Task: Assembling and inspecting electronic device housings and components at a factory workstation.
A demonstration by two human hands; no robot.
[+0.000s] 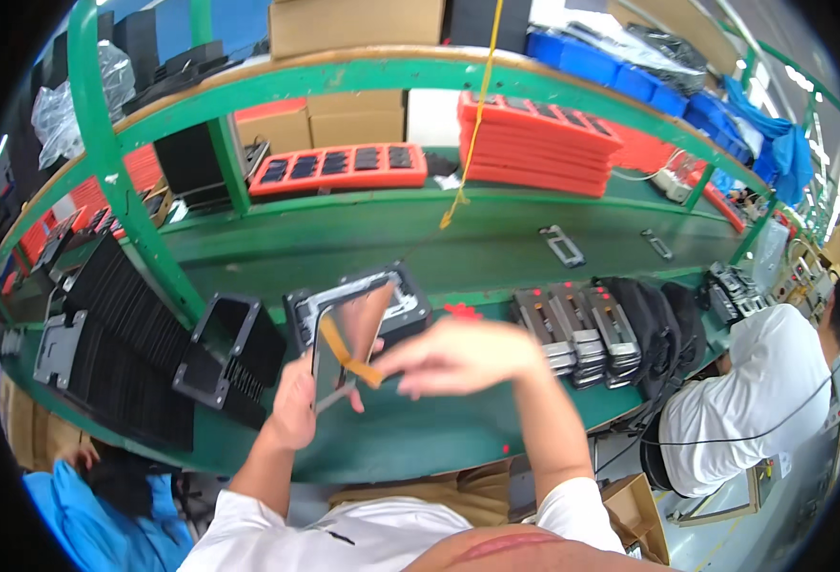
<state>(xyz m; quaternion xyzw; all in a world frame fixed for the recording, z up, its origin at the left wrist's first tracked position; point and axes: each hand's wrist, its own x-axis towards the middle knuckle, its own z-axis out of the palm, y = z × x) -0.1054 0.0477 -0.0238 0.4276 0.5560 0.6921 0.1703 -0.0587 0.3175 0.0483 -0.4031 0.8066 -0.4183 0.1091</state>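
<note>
My left hand (294, 405) is closed round the lower left edge of a thin, glossy, dark-rimmed panel (358, 319), like a phone screen, held tilted above the bench. An amber strip (332, 336) lies along the panel and bends toward my right hand (468, 357). The fingertips of that hand meet the strip's loose end, in what looks like a pinch; slight blur softens them. Behind the panel, partly covered by it, a black frame-shaped fixture (408, 303) with a pale inner rim rests on the green bench.
Stacked black trays (129, 343) and a black framed holder (218, 348) stand left. Right are stacks of grey metal fixtures (573, 329) and black cloth-like items (663, 319). Red trays (534, 148) fill the shelf; a yellow cord (478, 119) hangs down. A co-worker in white (744, 400) sits right.
</note>
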